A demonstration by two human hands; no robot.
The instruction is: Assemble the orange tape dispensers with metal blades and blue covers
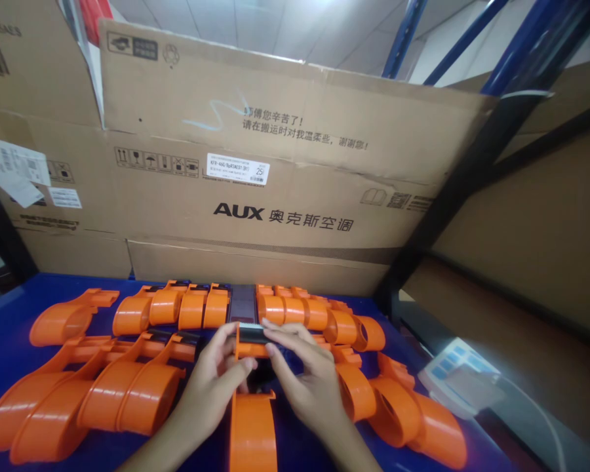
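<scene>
Near the bottom centre, an orange tape dispenser (pixel 254 429) is held upright between my two hands, its round hub toward me. My left hand (pixel 222 367) grips the left side of its top end, with the thumb on the orange frame. The fingers of my right hand (pixel 302 364) pinch a black piece with a white toothed edge (pixel 252 333) at the dispenser's top. Behind it lies a dark flat plate (pixel 242 303) on the blue surface.
Rows of orange dispensers stand left (pixel 54 413) and right (pixel 396 410) on the blue table (pixel 0 334). A large cardboard panel (pixel 285 177) rises behind. At right are a black post (pixel 425 210) and a white-and-blue device (pixel 459 373) with a cable.
</scene>
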